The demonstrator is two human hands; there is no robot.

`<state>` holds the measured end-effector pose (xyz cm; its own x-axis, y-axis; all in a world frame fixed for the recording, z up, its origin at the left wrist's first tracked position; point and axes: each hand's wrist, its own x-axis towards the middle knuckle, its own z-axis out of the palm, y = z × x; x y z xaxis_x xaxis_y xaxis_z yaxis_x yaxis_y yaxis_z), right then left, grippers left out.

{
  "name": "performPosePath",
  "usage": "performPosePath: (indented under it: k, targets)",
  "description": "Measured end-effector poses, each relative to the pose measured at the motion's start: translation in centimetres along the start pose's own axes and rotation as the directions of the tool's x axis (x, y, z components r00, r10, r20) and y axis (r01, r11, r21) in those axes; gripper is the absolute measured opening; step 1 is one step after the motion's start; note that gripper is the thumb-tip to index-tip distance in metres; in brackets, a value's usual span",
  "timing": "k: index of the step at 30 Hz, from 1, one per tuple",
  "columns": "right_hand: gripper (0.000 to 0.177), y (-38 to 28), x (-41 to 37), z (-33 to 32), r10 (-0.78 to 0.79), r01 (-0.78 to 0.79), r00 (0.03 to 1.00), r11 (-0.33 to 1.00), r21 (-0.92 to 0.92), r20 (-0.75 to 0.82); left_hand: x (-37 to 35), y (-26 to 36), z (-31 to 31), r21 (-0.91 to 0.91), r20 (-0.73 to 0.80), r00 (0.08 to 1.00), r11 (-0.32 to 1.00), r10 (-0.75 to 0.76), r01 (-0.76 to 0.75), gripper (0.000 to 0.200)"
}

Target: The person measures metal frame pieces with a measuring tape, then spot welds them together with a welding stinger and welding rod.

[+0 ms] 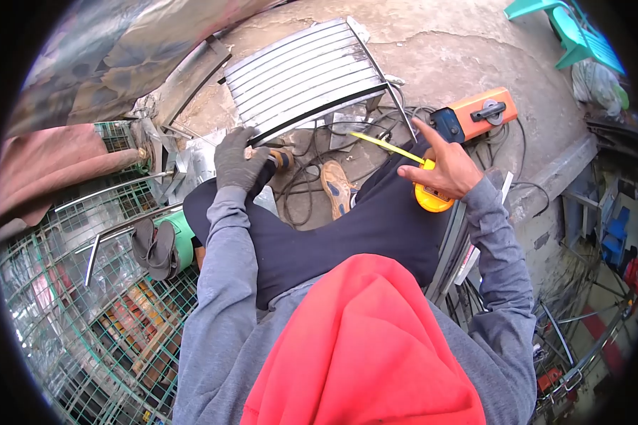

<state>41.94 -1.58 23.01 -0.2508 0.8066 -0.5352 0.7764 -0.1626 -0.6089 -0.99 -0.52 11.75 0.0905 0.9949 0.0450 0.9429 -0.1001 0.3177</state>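
Note:
My left hand [238, 161], in a dark grey work glove, has its fingers bent round the near left corner of a slatted metal panel [301, 71]. The panel has pale slats and a dark frame bar along its near edge. Over my right thigh, my bare right hand [446, 164] holds a yellow tape measure [433, 198] against the palm, index finger and thumb stretched out. A short length of yellow blade [386, 144] runs out of the case toward the panel, its tip short of the near bar.
An orange machine [483, 111] with a dark front stands right of the panel, cables [301, 185] tangled on the floor. At left is a green wire cage [85, 312] with metal rods and sandals [156, 248]. A turquoise plastic chair [574, 35] stands far right, above metal scraps.

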Motion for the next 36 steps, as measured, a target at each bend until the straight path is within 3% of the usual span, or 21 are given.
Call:
performPosePath:
  k: [1,2,4,5,10,13,14,16,17,18,20,22,25,27,28,31,34,36]
  targets:
    - [0.088,0.1,0.1,0.0,0.028,-0.03,0.998,0.999,-0.033,-0.057,0.1,0.2,0.6,-0.007,-0.005,1.0,1.0,-0.001,0.001,0.045]
    - [0.088,1.2,0.5,0.6,0.027,-0.029,0.998,0.999,-0.042,-0.06,0.3,0.1,1.6,0.003,-0.008,1.0,1.0,-0.018,0.018,0.044]
    - [0.086,4.0,1.5,1.8,0.018,-0.027,0.957,0.999,-0.025,-0.289,0.8,-0.2,2.2,0.005,-0.016,0.999,0.999,-0.039,0.039,0.043]
    - [0.082,3.2,1.4,1.1,0.129,-0.13,0.965,0.991,0.012,-0.228,0.9,-0.4,2.2,-0.001,-0.024,0.999,1.0,-0.022,0.022,0.04]
    - [0.065,5.2,4.3,0.9,0.184,-0.214,0.963,0.966,-0.145,-0.195,1.3,-0.8,2.9,-0.069,-0.056,0.998,0.997,-0.035,0.031,0.029]
    - [0.049,5.6,7.0,0.6,0.243,-0.244,0.97,0.958,-0.151,-0.027,1.4,-1.2,3.5,-0.047,-0.088,0.996,0.999,-0.026,0.022,0.026]
    - [0.049,5.4,7.9,0.1,0.243,-0.245,0.97,0.957,-0.158,-0.03,1.5,-1.1,3.5,-0.068,-0.098,0.995,0.998,-0.023,0.017,0.025]
    - [0.051,5.1,9.2,-0.7,0.088,-0.057,0.991,0.962,-0.267,0.106,1.5,-1.1,3.5,-0.093,-0.11,0.994,0.996,-0.027,0.017,0.024]
    - [0.047,2.2,8.5,-1.9,0.193,-0.143,0.965,0.956,-0.258,0.179,1.6,-0.8,3.2,-0.076,-0.11,0.993,0.997,-0.035,0.027,0.023]
    - [0.047,2.1,8.8,-1.9,0.194,-0.143,0.965,0.954,-0.264,0.179,1.7,-0.8,3.2,-0.059,-0.109,0.993,0.998,-0.042,0.036,0.023]
    - [0.047,2.5,10.2,-2.0,0.334,-0.293,0.921,0.933,-0.208,0.203,1.8,-0.8,3.2,-0.048,-0.115,0.992,0.998,-0.046,0.041,0.022]
    - [0.045,3.5,10.7,-2.2,0.28,-0.247,0.935,0.954,-0.169,0.215,1.9,-0.9,3.3,-0.037,-0.122,0.991,0.998,-0.05,0.045,0.022]
    - [0.04,4.3,11.1,-2.2,0.383,-0.386,0.864,0.921,-0.059,0.329,1.9,-1.0,3.4,-0.033,-0.1,0.993,0.998,-0.063,0.06,0.023]
    - [0.036,6.4,11.7,-1.5,0.181,-0.329,0.869,0.906,0.265,0.461,1.9,-1.2,3.5,-0.024,-0.09,0.994,0.998,-0.057,0.055,0.024]
    - [0.036,7.1,11.6,-1.2,0.18,-0.329,0.867,0.907,0.263,0.464,1.9,-1.3,3.5,-0.023,-0.089,0.994,0.998,-0.06,0.058,0.024]
    - [0.042,8.6,11.1,0.1,0.073,-0.3,0.918,0.769,0.565,0.39,2.2,-1.1,3.3,-0.043,-0.029,0.995,0.994,-0.098,0.097,0.025]
    - [0.042,9.4,10.6,1.0,0.069,-0.291,0.937,0.7,0.652,0.343,2.4,-1.1,3.1,-0.023,-0.035,0.995,0.995,-0.097,0.096,0.025]
    - [0.042,10.0,10.7,1.7,0.03,-0.258,0.946,0.671,0.695,0.323,2.3,-1.0,2.9,-0.012,-0.115,0.992,0.999,-0.042,0.041,0.025]
